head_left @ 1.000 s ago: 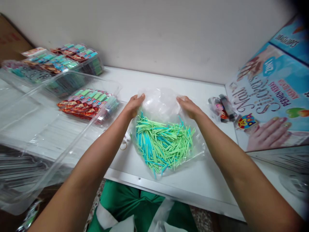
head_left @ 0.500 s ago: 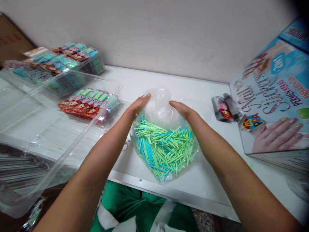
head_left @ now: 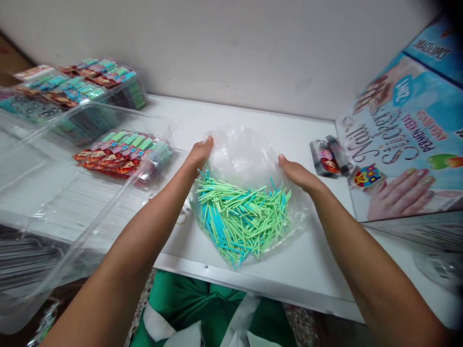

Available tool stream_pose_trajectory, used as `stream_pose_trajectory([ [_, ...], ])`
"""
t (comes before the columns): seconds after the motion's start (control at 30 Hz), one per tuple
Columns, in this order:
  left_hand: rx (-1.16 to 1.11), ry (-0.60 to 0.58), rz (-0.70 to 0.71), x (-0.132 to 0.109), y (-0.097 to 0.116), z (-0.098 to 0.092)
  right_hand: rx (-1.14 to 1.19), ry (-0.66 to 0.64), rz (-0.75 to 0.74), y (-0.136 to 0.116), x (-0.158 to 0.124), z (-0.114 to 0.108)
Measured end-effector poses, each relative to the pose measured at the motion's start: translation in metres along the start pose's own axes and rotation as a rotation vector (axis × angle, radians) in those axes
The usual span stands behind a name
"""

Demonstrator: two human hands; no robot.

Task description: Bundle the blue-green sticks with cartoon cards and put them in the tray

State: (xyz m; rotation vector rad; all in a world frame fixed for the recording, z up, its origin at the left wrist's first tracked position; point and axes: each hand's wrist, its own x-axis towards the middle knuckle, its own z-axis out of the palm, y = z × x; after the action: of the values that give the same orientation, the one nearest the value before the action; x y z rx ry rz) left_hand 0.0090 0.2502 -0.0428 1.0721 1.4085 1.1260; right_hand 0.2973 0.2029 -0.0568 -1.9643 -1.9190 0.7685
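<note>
A clear plastic bag (head_left: 242, 149) lies on the white table in front of me, its upper part spread wide. Inside its lower part is a loose heap of thin green and blue sticks (head_left: 242, 217). My left hand (head_left: 201, 152) grips the bag's upper left edge, thumb on top. On the other side, my right hand (head_left: 294, 171) pinches the upper right edge, thumb uppermost. The other fingers of both hands are hidden behind the plastic. A thin rubber band (head_left: 181, 218) rests on the table beside my left forearm.
To the left stands a clear plastic container (head_left: 108, 193) near packets with green sticks (head_left: 126, 149). More packed boxes (head_left: 104, 77) sit behind it. At right are a Nail Stickers carton (head_left: 401, 140) and small dark packs (head_left: 327, 156). The table's front edge (head_left: 231, 274) runs above my lap.
My hands have moved apart, the right one farther to the right, and the bag's upper part is stretched wider. The view has shifted slightly.
</note>
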Motion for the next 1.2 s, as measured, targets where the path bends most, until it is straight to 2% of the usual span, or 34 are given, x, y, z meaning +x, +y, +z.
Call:
stream_pose_trajectory([
  [0.1, 0.005, -0.003, -0.012, -0.001, 0.000, -0.001, 0.065, -0.037, -0.056, -0.002, 0.003, 0.006],
  [0.17, 0.029, 0.020, 0.019, -0.001, 0.000, -0.005, 0.037, -0.002, -0.071, -0.004, 0.002, 0.007],
  [0.3, 0.161, 0.135, 0.114, -0.006, 0.006, -0.022, -0.133, 0.121, -0.065, -0.005, -0.007, 0.004],
  [0.43, 0.216, 0.116, 0.141, -0.021, 0.022, -0.045, -0.377, 0.246, -0.114, -0.006, -0.020, -0.005],
  [0.5, 0.218, 0.113, 0.174, -0.037, 0.029, -0.056, -0.435, 0.305, -0.109, -0.009, -0.028, -0.010],
  [0.57, 0.275, 0.161, 0.242, -0.062, 0.032, -0.065, -0.469, 0.399, -0.132, -0.017, -0.038, -0.013],
  [0.63, 0.450, 0.249, 0.316, -0.094, 0.027, -0.072, -0.451, 0.502, -0.198, -0.032, -0.054, -0.013],
  [0.7, 0.733, 0.308, 0.334, -0.126, 0.016, -0.075, -0.373, 0.526, -0.291, -0.052, -0.074, -0.009],
  [0.73, 0.863, 0.309, 0.310, -0.140, 0.008, -0.076, -0.333, 0.497, -0.335, -0.063, -0.085, -0.004],
  [0.83, 1.092, 0.189, 0.185, -0.166, -0.012, -0.078, -0.301, 0.343, -0.437, -0.094, -0.116, 0.014],
  [0.93, 1.104, 0.152, 0.172, -0.172, -0.023, -0.085, -0.309, 0.235, -0.517, -0.115, -0.138, 0.036],
  [1.1, 0.992, 0.146, 0.250, -0.177, -0.021, -0.104, -0.357, 0.081, -0.546, -0.132, -0.154, 0.067],
  [1.2, 1.089, 0.233, 0.282, -0.192, -0.022, -0.118, -0.478, -0.038, -0.473, -0.141, -0.160, 0.081],
])
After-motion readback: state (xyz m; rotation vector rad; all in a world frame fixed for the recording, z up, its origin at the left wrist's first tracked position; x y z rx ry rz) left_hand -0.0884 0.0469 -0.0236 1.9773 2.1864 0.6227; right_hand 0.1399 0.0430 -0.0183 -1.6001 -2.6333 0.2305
